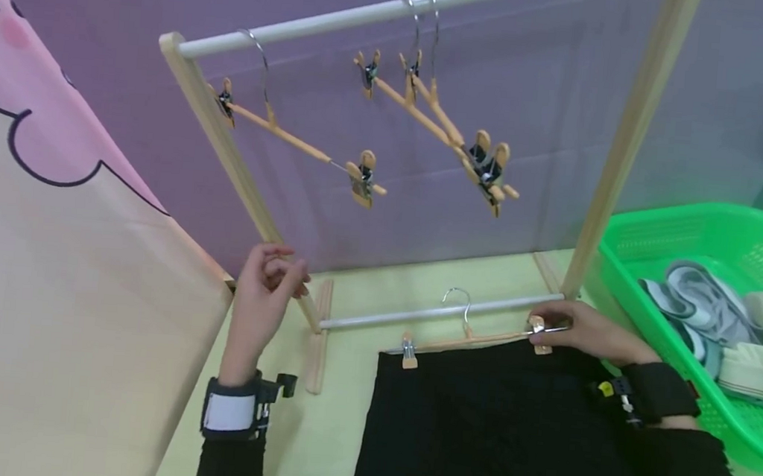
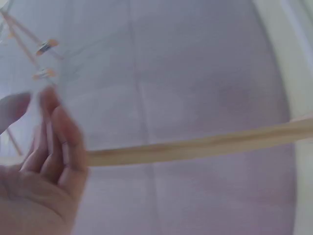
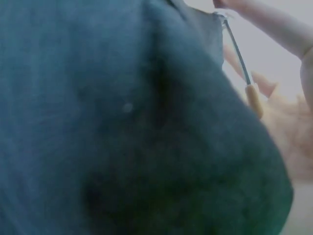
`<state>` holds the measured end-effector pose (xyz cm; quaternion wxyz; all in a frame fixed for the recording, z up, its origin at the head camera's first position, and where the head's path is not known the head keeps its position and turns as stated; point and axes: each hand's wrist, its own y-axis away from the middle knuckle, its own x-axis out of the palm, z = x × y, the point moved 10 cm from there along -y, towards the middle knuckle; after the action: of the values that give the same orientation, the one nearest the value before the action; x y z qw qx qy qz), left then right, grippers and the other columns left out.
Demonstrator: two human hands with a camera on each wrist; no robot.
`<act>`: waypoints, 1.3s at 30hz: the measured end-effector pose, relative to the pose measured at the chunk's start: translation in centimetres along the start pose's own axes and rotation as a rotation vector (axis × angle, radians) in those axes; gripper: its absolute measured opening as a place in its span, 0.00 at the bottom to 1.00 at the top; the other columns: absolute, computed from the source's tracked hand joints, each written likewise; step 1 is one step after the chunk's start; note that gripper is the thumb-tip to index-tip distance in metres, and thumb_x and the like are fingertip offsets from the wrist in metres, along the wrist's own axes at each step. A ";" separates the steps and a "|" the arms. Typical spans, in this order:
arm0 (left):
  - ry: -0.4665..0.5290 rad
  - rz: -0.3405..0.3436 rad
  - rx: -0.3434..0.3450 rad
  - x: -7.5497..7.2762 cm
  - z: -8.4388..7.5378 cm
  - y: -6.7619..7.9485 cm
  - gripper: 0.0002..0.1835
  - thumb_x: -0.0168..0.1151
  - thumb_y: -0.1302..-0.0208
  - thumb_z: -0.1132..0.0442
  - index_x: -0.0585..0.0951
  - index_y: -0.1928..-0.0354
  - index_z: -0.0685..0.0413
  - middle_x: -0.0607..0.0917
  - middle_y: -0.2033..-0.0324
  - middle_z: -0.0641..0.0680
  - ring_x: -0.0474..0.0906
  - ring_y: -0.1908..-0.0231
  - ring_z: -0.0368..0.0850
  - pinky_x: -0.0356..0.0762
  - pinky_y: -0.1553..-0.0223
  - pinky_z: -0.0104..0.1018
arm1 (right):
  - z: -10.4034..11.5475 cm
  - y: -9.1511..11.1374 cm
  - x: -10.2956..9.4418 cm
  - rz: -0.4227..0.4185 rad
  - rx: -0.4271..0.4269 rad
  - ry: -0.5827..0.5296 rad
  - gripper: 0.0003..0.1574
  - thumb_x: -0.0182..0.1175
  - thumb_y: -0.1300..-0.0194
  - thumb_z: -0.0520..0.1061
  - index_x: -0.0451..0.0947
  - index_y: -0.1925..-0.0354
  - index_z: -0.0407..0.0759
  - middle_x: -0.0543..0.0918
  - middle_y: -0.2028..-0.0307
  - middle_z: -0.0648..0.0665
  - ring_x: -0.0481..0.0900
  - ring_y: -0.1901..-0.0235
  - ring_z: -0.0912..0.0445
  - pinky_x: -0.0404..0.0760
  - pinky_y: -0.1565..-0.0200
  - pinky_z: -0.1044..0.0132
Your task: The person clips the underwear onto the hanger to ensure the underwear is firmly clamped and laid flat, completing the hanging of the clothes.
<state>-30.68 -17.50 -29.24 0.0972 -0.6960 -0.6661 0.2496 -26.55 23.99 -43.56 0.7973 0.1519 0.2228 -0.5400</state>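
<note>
A black garment (image 1: 474, 425) hangs from the two clips of a wooden clip hanger (image 1: 470, 340), whose metal hook lies by the rack's lower white bar. At the hanger's right end my right hand (image 1: 586, 330) pinches the clip; in the right wrist view the dark cloth (image 3: 146, 122) covers most of the scene, and the hanger's end shows beside the palm. My left hand (image 1: 263, 288) is raised in front of the rack's left wooden post (image 1: 226, 158), fingers loosely bent and holding nothing. The left wrist view shows the same hand (image 2: 49, 161) with thumb and fingertips apart.
Several clip hangers, one of them at left (image 1: 282, 131), hang from the rack's white top bar (image 1: 345, 20). A green basket (image 1: 706, 219) with folded clothes (image 1: 713, 301) stands at right. A cartoon-printed panel (image 1: 84, 259) borders the left side, with a purple backdrop behind.
</note>
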 end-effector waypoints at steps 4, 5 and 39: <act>0.215 -0.283 0.202 -3.3 -2.6 -0.5 0.10 0.62 0.34 0.72 0.72 0.56 0.62 0.82 0.70 0.52 0.78 0.71 0.40 0.77 0.67 0.27 | -0.2 -0.2 -0.3 -0.019 0.000 -0.007 0.22 0.64 0.33 0.44 0.75 0.45 0.35 0.82 0.56 0.42 0.81 0.59 0.62 0.82 0.59 0.64; 0.244 -0.345 0.254 -3.8 -3.0 -0.5 0.09 0.62 0.35 0.73 0.72 0.57 0.61 0.81 0.69 0.51 0.78 0.69 0.41 0.76 0.64 0.28 | -0.2 -0.3 -0.3 -0.022 0.000 -0.017 0.23 0.64 0.32 0.44 0.75 0.44 0.34 0.82 0.56 0.42 0.81 0.58 0.62 0.82 0.59 0.64; 0.082 -0.472 0.116 -1.3 3.1 -4.9 0.22 0.50 0.23 0.57 0.67 0.81 0.44 0.64 0.91 0.41 0.56 0.91 0.32 0.52 0.91 0.27 | 1.3 0.3 -0.7 0.047 -0.079 -0.223 0.15 0.50 0.23 0.39 0.74 0.43 0.37 0.80 0.43 0.43 0.75 0.45 0.60 0.80 0.49 0.61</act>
<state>-36.46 -18.89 -29.34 0.2198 -0.5238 -0.7904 0.2293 -26.24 24.04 -42.09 0.8349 0.0643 0.1502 -0.5256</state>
